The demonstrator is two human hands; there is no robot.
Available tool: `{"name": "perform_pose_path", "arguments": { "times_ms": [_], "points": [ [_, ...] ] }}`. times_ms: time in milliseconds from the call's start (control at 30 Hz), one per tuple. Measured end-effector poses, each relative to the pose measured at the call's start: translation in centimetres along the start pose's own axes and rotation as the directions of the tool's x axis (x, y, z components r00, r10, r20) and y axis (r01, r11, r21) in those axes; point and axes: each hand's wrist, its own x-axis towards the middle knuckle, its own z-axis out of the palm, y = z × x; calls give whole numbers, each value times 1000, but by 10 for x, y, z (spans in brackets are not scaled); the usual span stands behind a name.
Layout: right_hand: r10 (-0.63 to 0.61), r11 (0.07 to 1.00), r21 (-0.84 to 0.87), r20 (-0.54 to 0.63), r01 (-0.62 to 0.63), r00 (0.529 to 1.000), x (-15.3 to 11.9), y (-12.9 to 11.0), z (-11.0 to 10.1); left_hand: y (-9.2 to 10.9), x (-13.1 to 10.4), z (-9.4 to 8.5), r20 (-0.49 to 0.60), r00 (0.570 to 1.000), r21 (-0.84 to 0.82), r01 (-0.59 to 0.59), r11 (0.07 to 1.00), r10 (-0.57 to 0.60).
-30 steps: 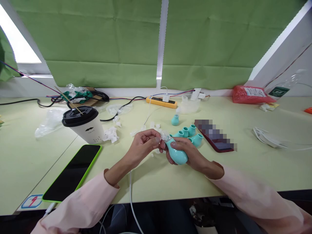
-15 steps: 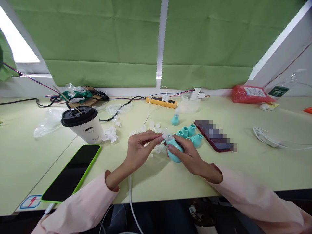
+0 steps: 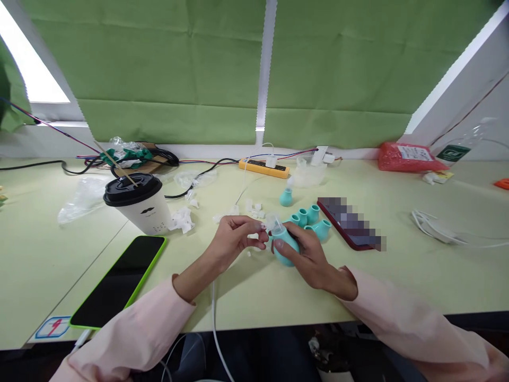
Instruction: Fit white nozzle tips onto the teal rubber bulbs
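Note:
My right hand [image 3: 308, 254] is wrapped around a turquoise rubber bulb [image 3: 285, 249] whose clear plastic tip [image 3: 274, 224] points up and to the left. Just left of that tip, my left hand [image 3: 238, 239] pinches a small whitish piece [image 3: 262, 226], too small to make out. Beyond my right hand lie several empty turquoise bulbs [image 3: 313, 213] with their mouths open. One more bulb [image 3: 286, 197] with a pale tip stands farther back. Small clear plastic parts [image 3: 256, 209] are scattered behind my left hand, and some are partly hidden by it.
At left stand a white paper cup [image 3: 145, 212] with a black lid and a phone [image 3: 119, 281] in a green case. A red-cased phone [image 3: 348, 225] lies right of the bulbs. Behind are an orange power strip [image 3: 264, 168], clear bags and a red package [image 3: 411, 157].
My left fingers have drawn slightly back from the bulb's clear tip, and the lower fingers have spread. The bulb stays in my right hand at nearly the same spot.

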Motion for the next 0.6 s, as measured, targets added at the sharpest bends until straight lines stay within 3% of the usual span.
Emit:
{"name": "perform_pose_path", "arguments": {
  "times_ms": [67,133,167,233,267,300,367,433,500,600],
  "points": [
    [58,989,135,20,-60,998,0,1,0,-1,3,-4,37,996,-120,82,989,-78],
    [101,960,262,8,-99,995,1,2,0,-1,7,-9,23,996,-128,91,988,-88],
    [108,948,302,-9,-100,994,1,3,-1,-1,8,-11,-1,997,-67,71,995,-72],
    [86,950,306,-54,-65,995,0,3,-2,0,12,-19,-96,995,223,-3,975,25],
    [60,961,274,-70,-39,996,-1,3,-3,-1,14,-23,-153,981,426,-42,904,118],
    [31,973,232,-76,-13,997,-2,3,-3,-2,17,-28,-195,952,629,-62,775,235],
    [-7,989,150,-56,15,998,-3,1,-4,-6,24,-39,-168,881,907,-37,419,443],
    [-12,996,83,-9,13,1000,-3,-1,-3,-11,30,-48,-74,911,985,4,172,405],
    [-6,1000,15,28,6,1000,-2,-2,-1,-16,34,-56,-59,943,997,42,57,327],
    [0,997,-82,64,5,998,-1,-3,2,-18,36,-61,-67,950,997,71,-3,304]
  ]
}}
